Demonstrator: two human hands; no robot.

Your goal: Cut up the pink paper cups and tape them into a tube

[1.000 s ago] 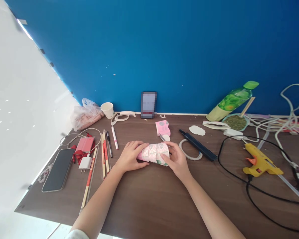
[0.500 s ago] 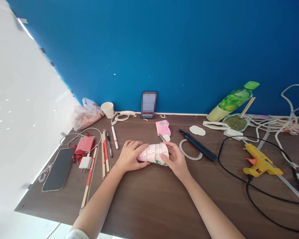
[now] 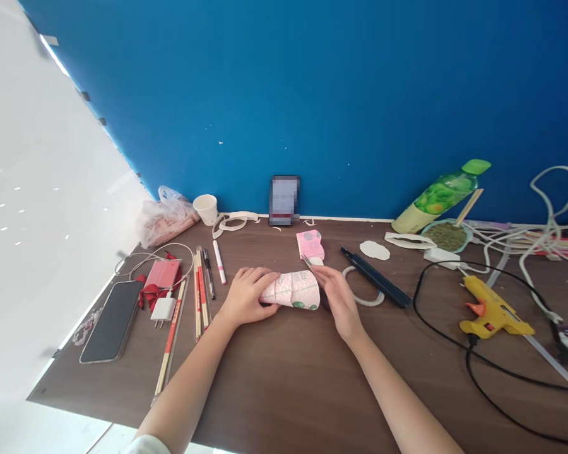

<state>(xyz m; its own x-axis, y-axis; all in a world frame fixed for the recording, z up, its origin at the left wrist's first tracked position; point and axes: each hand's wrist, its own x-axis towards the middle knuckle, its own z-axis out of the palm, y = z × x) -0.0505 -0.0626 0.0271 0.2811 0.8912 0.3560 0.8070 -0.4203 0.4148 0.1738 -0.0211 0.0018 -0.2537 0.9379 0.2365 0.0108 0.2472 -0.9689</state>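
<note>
A pink patterned paper cup stack (image 3: 291,290) lies on its side on the brown table, its wide end toward the right. My left hand (image 3: 250,296) is wrapped round its narrow left end. Just right of the wide end, my right hand (image 3: 338,299) is raised with its fingers extended, off the cups. Its fingertips are near the scissors (image 3: 307,259), which are partly hidden. Behind them lies a pink cut piece (image 3: 309,244).
A black tool (image 3: 376,277) rests over a white ring (image 3: 363,299) at right, with a yellow glue gun (image 3: 495,309) and its cable farther right. Pens, chopsticks and a phone (image 3: 111,321) lie left. A screen (image 3: 284,200) leans on the blue wall.
My right hand has let go of the wide end of the cups and moved slightly right, its fingers straightening. The left hand keeps its hold.
</note>
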